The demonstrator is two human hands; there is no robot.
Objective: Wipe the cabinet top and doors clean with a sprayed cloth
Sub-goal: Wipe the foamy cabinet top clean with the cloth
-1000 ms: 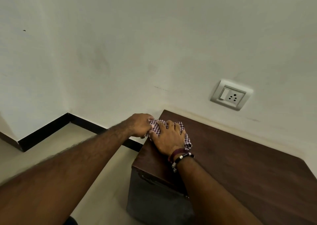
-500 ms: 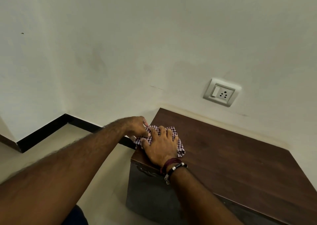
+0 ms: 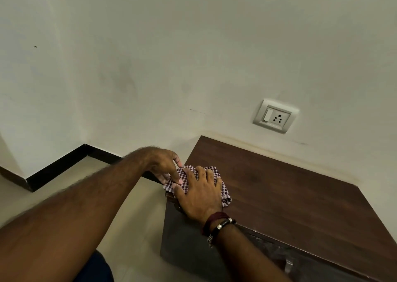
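right hand (image 3: 199, 193) pressing cloth (image 3: 223, 195), cabinet top (image 3: 290, 195)

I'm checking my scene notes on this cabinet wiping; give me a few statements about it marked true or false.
1. The checked cloth lies on the cabinet top. True.
2. The right hand presses flat on the cloth. True.
3. A plug sits in the wall socket. False: its holes are bare.
4. The left hand hangs idle away from the cloth. False: its fingers touch the cloth's left edge.
5. The bracelets circle the right wrist. True.
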